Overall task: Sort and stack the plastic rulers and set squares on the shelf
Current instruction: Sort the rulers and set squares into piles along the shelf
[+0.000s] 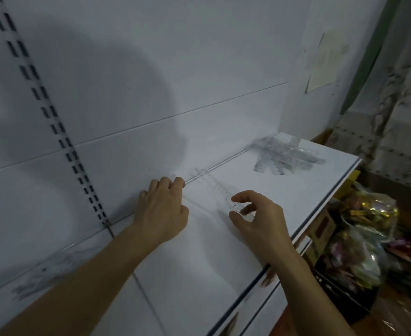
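Note:
A clear plastic ruler (215, 189) lies on the white shelf (284, 204), running from the back wall toward the front. My right hand (260, 219) pinches its near end between thumb and fingers. My left hand (163, 209) rests at the back of the shelf with its fingers curled on the far end of a clear piece by the wall; what it holds is hard to make out. A loose pile of clear rulers and set squares (286, 156) sits at the far right back corner. More clear rulers (47, 270) lie at the left, partly behind my left forearm.
A slotted metal upright (54, 122) runs down the back wall to the shelf. The shelf's front edge (320, 214) drops off at right. Below it stand bags of wrapped goods (359, 243) and boxes on the floor. A paper sheet (325, 59) hangs on the right wall.

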### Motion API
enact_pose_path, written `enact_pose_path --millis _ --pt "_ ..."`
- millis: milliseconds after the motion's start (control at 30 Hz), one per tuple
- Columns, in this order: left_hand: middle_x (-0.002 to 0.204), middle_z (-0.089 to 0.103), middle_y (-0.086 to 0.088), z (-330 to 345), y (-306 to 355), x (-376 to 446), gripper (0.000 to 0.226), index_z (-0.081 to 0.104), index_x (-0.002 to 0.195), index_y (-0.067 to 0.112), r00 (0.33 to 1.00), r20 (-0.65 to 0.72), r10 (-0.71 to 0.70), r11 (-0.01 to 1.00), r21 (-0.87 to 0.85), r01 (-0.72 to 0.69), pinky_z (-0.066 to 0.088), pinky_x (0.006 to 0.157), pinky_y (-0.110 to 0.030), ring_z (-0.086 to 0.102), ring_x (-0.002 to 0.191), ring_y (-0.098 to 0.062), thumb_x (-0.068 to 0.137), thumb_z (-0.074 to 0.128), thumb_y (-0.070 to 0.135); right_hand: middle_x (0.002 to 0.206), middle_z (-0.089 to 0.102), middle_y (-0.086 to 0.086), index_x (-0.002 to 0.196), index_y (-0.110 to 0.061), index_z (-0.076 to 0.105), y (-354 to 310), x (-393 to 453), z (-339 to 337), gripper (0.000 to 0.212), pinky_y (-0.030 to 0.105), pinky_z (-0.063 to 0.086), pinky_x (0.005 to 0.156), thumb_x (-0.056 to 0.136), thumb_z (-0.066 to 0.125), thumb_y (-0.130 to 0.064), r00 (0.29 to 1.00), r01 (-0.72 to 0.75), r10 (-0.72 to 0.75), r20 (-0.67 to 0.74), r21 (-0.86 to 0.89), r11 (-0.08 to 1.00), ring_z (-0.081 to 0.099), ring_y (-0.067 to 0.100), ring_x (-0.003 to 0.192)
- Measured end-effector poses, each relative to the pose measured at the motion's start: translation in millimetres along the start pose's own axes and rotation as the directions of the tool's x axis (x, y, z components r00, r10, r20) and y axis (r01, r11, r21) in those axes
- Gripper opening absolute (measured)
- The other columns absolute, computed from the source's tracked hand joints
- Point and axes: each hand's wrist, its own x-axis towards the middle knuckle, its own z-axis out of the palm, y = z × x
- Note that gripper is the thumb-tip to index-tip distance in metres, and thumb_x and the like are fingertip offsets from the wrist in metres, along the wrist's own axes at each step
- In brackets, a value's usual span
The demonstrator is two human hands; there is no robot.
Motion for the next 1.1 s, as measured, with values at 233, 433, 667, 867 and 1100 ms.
enact_pose_path --millis 233,433,667,867,1100 --pt "0.139 0.045 -0.002 43 87 72 0.048 0.036 0.142 0.022 0.991 0.135 -0.015 0.996 -0.086 0.027 0.039 0.100 -0.042 0.041 0.126 -0.024 0.097 0.042 0.039 0.107 0.067 -0.017 0.103 -0.035 0.065 80 92 -71 0.021 0.024 0.046 0.083 0.088 0.074 -0.025 1.000 -0.012 0.009 -0.030 -0.091 0.996 0.058 0.007 0.097" --pt "0.166 0.004 -0.004 71 137 114 0.065 0.013 0.157 0.023 0.958 0.283 -0.038 0.995 -0.078 0.063 0.008 0.122 -0.048 0.001 0.152 -0.019 0.100 0.021 0.055 0.111 0.067 -0.011 0.109 -0.029 0.068 127 181 -108 0.026 0.029 0.053 0.087 0.085 0.078 -0.027 0.999 0.053 -0.052 0.015 -0.136 0.989 0.062 0.009 0.099" --pt "0.167 -0.008 0.005 83 144 118 0.091 0.003 0.158 0.030 0.961 0.265 -0.083 0.992 -0.067 0.104 -0.003 0.123 -0.045 -0.012 0.152 -0.011 0.076 -0.008 0.067 0.114 0.067 -0.007 0.108 -0.023 0.070 141 212 -115 0.022 0.024 0.039 0.088 0.087 0.076 -0.027 0.984 0.161 -0.151 0.090 -0.110 0.981 0.058 0.014 0.109" --pt "0.167 -0.004 0.007 63 132 108 0.096 0.007 0.159 0.025 0.966 0.247 -0.080 0.987 -0.116 0.112 -0.002 0.123 -0.033 -0.011 0.151 -0.006 0.076 -0.003 0.074 0.114 0.067 -0.010 0.112 -0.027 0.067 117 204 -95 0.021 0.020 0.035 0.093 0.091 0.069 -0.026 0.938 0.300 -0.280 0.202 -0.072 0.951 0.057 0.012 0.112" --pt "0.165 0.017 0.002 2 66 -7 0.089 0.020 0.157 0.021 0.928 0.094 -0.361 0.930 -0.035 0.365 0.018 0.123 -0.041 0.014 0.152 -0.015 0.086 0.007 0.072 0.119 0.061 -0.017 0.121 -0.029 0.062 35 149 -34 0.027 0.019 0.034 0.094 0.094 0.064 -0.028 0.720 0.537 -0.500 0.482 0.070 0.841 0.054 0.008 0.116"
